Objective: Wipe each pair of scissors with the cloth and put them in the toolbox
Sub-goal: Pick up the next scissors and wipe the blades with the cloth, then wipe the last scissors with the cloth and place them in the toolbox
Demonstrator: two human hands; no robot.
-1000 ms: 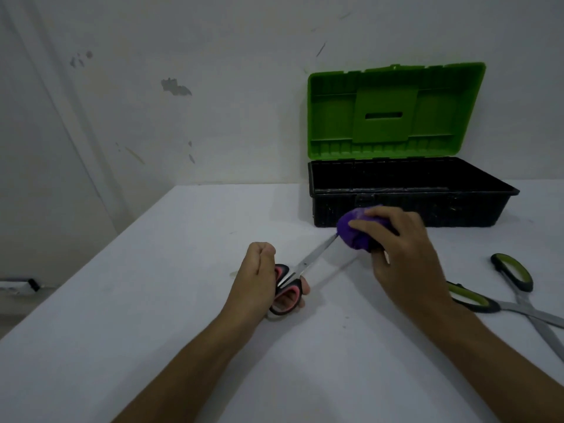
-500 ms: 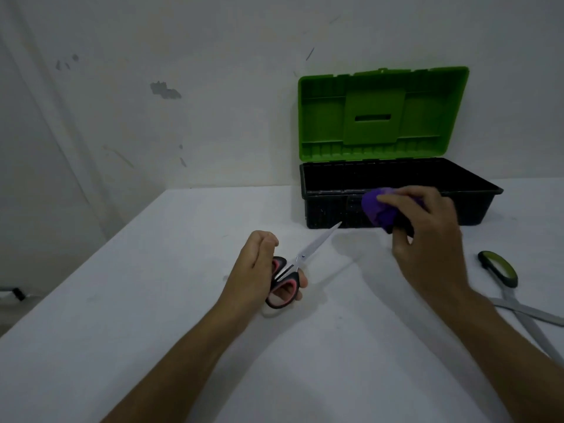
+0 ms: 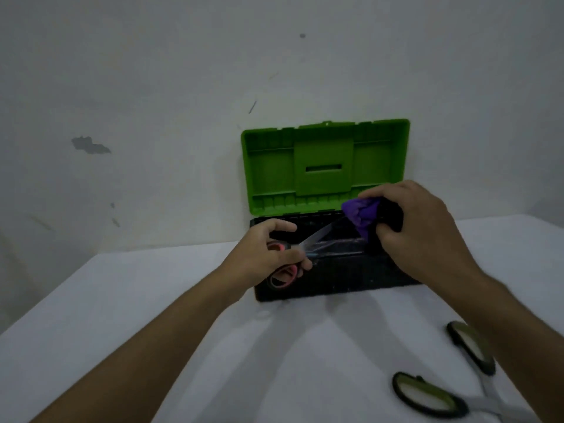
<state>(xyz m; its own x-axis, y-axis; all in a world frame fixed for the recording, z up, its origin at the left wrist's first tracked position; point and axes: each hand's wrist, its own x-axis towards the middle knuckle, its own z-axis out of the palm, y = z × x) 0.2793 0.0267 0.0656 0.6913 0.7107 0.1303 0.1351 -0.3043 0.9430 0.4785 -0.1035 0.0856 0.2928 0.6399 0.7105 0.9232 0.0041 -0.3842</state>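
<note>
Indoors, white table (image 3: 122, 315), scuffed wall (image 3: 152, 87); left hand (image 3: 268, 251) grips scissors (image 3: 283, 270), right hand (image 3: 421, 227) cloth (image 3: 361, 213).

We see the red-handled scissors (image 3: 282, 271) motion-blurred, their handle loops partly hidden by our left hand (image 3: 268, 253), blade tip lost behind the purple cloth (image 3: 361, 213), green-handled scissors (image 3: 451, 389) blurred, blades cut off by the lower edge
</note>
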